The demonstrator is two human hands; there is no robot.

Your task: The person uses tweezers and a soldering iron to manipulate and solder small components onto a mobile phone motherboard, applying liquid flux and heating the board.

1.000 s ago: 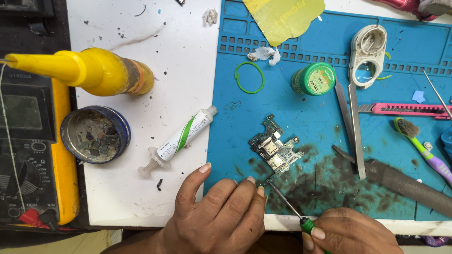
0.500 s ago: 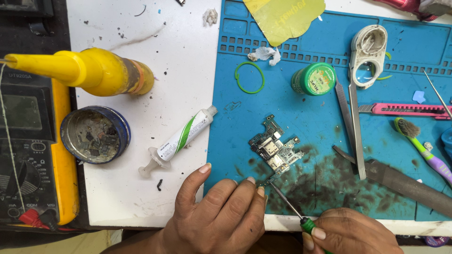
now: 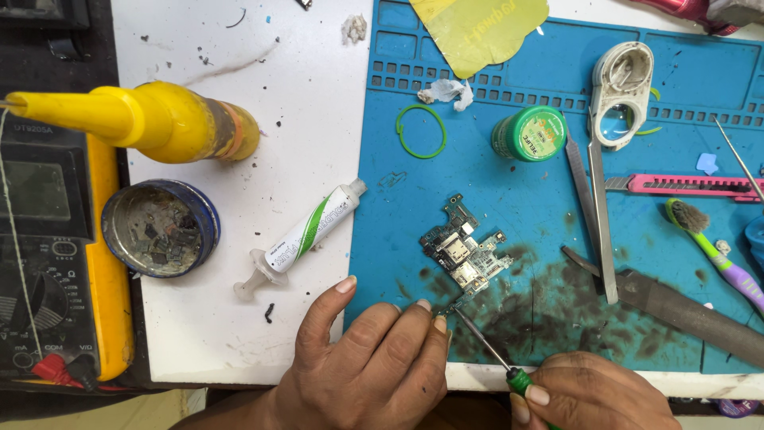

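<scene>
A small phone circuit board point(image 3: 463, 248) lies on the blue work mat point(image 3: 517, 199), at the edge of a dark stained patch. My left hand point(image 3: 374, 358) rests on the mat's front left corner, fingertips beside the board's lower end, pinching something too small to name. My right hand point(image 3: 593, 392) grips a thin screwdriver point(image 3: 487, 349) with a green handle; its tip meets the board's lower edge next to my left fingertips.
On the mat lie metal tweezers point(image 3: 593, 203), a green jar point(image 3: 529, 133), a green ring point(image 3: 421, 130), a magnifier point(image 3: 621, 95), a pink knife point(image 3: 688, 185) and a brush point(image 3: 716, 253). A syringe tube point(image 3: 306, 235), round tin point(image 3: 161, 227), yellow bottle point(image 3: 151, 121) and multimeter point(image 3: 48, 263) stand left.
</scene>
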